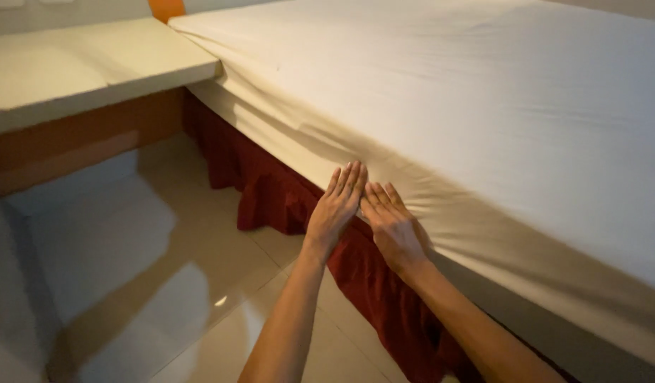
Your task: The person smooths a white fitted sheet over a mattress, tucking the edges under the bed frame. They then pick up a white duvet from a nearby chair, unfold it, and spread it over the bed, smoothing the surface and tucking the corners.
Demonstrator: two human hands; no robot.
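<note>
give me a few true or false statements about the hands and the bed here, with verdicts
1. Both hands lie flat against the side of the mattress. True: left hand and right hand press the white sheet there.
2. The bed skirt is blue. False: it is dark red.
3. The right hand holds a pillow. False: its grip is open, palm on the sheet.
4. The two hands are side by side, fingertips close. True.
5. The floor is carpeted. False: it is glossy pale tile.
</note>
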